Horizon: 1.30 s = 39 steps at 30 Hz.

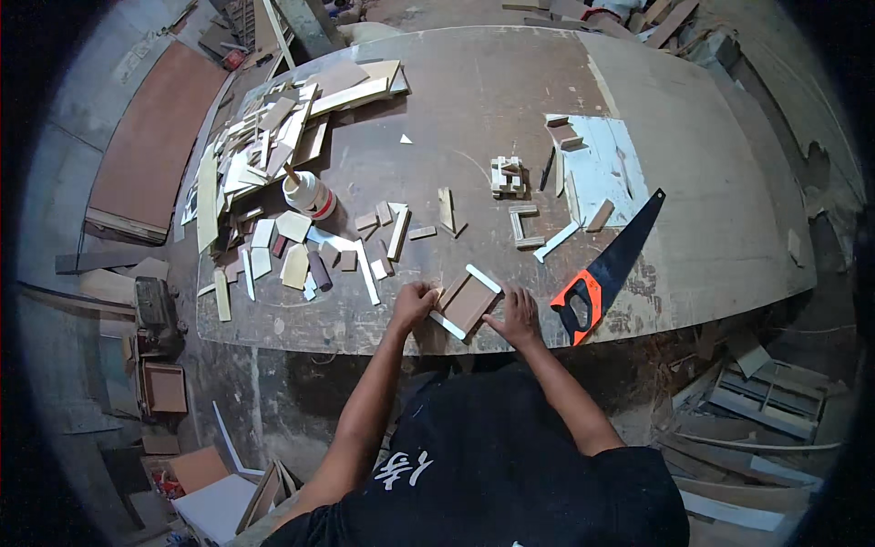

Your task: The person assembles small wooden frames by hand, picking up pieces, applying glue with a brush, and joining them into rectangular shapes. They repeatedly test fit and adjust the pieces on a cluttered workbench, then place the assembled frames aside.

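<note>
A small rectangular wooden tray [470, 302] lies slanted near the front edge of the table. White strips line its upper-right and lower-left ends, and its floor is brown. My left hand [416, 304] is closed at the tray's left corner, fingertips gripping the edge by a pale bit of wood. On the other side my right hand [518, 319] rests with its fingers apart, the thumb close to the tray's right side. Right of that hand lies a handsaw [606, 269] with an orange and black handle. Small wood offcuts [398, 233] lie beyond my left hand.
A white glue bottle [310, 195] stands left of centre, before a heap of wood scraps [273, 146]. A small stacked-stick piece [509, 177] and a C-shaped wooden piece [525, 226] sit farther off, left of a pale blue board [609, 169]. Planks [766, 401] litter the floor at right.
</note>
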Each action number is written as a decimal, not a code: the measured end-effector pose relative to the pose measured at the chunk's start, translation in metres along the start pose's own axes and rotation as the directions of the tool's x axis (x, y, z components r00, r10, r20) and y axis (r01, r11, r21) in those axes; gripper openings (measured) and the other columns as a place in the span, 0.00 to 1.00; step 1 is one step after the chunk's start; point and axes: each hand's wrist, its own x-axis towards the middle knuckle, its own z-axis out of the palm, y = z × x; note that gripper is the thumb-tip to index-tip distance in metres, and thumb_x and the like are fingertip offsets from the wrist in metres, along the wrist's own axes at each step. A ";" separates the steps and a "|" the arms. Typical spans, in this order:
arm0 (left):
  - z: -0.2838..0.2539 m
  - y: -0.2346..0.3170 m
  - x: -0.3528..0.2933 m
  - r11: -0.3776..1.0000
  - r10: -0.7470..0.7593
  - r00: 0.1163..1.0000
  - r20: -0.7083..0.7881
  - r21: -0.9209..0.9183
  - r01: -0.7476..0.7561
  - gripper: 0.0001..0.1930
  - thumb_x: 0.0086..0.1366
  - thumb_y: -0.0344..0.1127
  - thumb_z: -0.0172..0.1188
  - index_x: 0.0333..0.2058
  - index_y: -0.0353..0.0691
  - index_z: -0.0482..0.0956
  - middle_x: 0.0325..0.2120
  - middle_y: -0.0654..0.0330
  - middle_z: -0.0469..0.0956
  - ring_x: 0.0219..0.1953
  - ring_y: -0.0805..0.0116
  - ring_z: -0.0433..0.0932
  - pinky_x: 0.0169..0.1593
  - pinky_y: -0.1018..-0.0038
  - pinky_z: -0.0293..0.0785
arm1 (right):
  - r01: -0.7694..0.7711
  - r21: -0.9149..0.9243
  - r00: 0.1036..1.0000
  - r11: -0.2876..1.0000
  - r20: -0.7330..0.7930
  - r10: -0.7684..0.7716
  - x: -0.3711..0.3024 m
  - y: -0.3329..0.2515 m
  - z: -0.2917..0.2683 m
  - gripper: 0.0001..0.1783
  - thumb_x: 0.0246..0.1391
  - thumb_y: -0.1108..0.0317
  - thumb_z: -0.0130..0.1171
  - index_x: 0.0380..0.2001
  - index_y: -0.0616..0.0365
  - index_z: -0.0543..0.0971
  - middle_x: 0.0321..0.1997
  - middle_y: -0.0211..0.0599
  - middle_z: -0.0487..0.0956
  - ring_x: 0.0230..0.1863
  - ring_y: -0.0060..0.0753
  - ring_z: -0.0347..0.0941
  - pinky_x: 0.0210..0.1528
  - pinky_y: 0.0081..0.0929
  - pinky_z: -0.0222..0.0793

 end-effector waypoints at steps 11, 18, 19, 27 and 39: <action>0.024 0.045 -0.024 0.866 -0.185 0.961 0.207 -0.427 0.259 0.07 0.67 0.34 0.56 0.36 0.38 0.77 0.21 0.69 0.72 0.20 0.80 0.69 0.27 0.80 0.72 | -0.320 0.382 0.946 0.867 0.082 0.313 0.006 0.015 0.003 0.38 0.45 0.67 0.65 0.59 0.59 0.61 0.39 0.45 0.78 0.40 0.49 0.75 0.44 0.44 0.70; 0.064 0.059 -0.032 0.830 -0.140 0.924 0.355 -0.467 0.305 0.08 0.68 0.37 0.57 0.40 0.40 0.77 0.25 0.69 0.75 0.27 0.78 0.75 0.32 0.76 0.76 | -0.515 0.633 0.854 0.578 0.323 0.407 0.007 0.005 -0.011 0.56 0.43 0.42 0.69 0.62 0.64 0.50 0.50 0.59 0.73 0.52 0.51 0.73 0.54 0.43 0.68; 0.068 0.065 -0.035 0.817 -0.139 0.917 0.373 -0.479 0.319 0.08 0.68 0.37 0.57 0.41 0.40 0.77 0.25 0.69 0.75 0.27 0.77 0.75 0.33 0.76 0.76 | -0.581 0.559 0.814 0.592 0.375 0.444 0.010 0.001 -0.023 0.61 0.37 0.37 0.71 0.63 0.64 0.51 0.58 0.63 0.68 0.59 0.53 0.68 0.59 0.45 0.64; 0.086 0.095 -0.038 0.817 -0.026 0.926 0.376 -0.526 0.237 0.08 0.68 0.33 0.56 0.43 0.37 0.76 0.29 0.65 0.77 0.28 0.78 0.75 0.34 0.76 0.77 | -0.359 0.861 0.889 0.360 0.198 0.414 -0.004 0.019 -0.027 0.56 0.36 0.53 0.74 0.64 0.64 0.56 0.59 0.46 0.67 0.64 0.39 0.61 0.65 0.38 0.58; 0.077 0.123 -0.044 0.813 -0.105 0.960 0.260 -0.533 0.234 0.08 0.64 0.27 0.60 0.39 0.30 0.78 0.32 0.55 0.81 0.31 0.72 0.80 0.36 0.74 0.81 | -0.091 0.994 0.906 -0.057 0.106 0.409 0.019 0.003 -0.062 0.58 0.34 0.63 0.74 0.68 0.48 0.52 0.62 0.38 0.65 0.64 0.39 0.60 0.64 0.38 0.58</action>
